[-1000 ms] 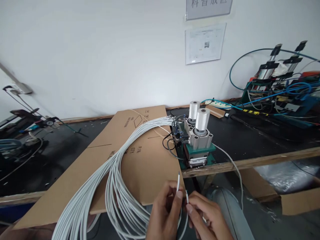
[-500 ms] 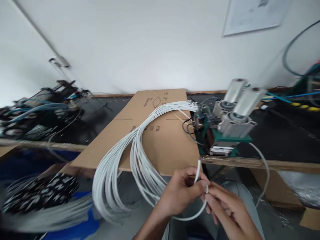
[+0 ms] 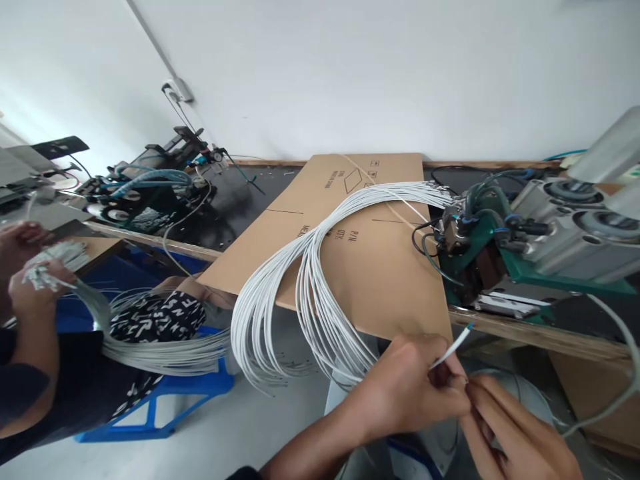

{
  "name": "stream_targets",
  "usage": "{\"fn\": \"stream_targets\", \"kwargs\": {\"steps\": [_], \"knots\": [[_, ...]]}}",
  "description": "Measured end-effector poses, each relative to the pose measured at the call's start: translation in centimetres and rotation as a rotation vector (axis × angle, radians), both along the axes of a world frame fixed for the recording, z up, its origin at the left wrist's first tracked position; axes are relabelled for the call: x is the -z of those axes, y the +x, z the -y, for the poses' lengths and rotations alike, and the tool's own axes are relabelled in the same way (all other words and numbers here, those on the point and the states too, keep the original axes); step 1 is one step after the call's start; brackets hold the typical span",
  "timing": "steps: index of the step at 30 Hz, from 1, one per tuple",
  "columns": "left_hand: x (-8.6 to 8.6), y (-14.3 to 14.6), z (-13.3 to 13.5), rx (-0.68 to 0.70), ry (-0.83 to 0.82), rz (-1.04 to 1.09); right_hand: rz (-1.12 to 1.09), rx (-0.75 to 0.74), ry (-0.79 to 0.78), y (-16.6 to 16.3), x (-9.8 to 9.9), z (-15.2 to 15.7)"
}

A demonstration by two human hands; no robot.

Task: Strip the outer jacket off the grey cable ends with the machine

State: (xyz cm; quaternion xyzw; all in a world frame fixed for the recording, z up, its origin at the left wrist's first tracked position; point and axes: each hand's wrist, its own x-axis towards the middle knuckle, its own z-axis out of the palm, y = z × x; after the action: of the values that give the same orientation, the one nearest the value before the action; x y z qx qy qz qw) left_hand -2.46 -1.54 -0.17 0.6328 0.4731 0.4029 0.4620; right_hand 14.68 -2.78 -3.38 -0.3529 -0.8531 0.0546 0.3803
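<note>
Between the thumb and fingers of my left hand (image 3: 417, 387) is a white cable (image 3: 453, 348), its blue-tipped end sticking up to the right. My right hand (image 3: 515, 427) meets the left at the fingertips. Its fingers are pinched together, and what lies between them is hidden. Just beyond my hands a large bundle of white cables (image 3: 325, 247) curves over a cardboard sheet (image 3: 390, 287) and hangs off the bench's front edge. To the right of the cable ends stands a machine with metal cylinders and a green base (image 3: 520, 263).
At the left, a co-worker's hands (image 3: 43, 273) hold another cable bundle (image 3: 165, 357) across the lap, above a blue stool (image 3: 150, 413). A second machine with blue hoses (image 3: 145, 193) stands on the black bench (image 3: 235, 217). A grey hose (image 3: 620, 327) hangs at the right.
The view has turned left and down, bringing the co-worker into sight. My hands have drawn closer together, and the cable loop that hung below them no longer shows.
</note>
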Motion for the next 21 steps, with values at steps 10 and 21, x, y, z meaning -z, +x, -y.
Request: {"fn": "stream_targets", "kwargs": {"steps": [10,21], "knots": [[0.8,0.3,0.2,-0.007,-0.207,0.343,-0.428,0.017,-0.588,-2.0,-0.7,1.1],[3.4,1.9,1.3,-0.299,-0.167,0.424,-0.833,0.065,-0.624,-5.0,1.3,1.3]]}}
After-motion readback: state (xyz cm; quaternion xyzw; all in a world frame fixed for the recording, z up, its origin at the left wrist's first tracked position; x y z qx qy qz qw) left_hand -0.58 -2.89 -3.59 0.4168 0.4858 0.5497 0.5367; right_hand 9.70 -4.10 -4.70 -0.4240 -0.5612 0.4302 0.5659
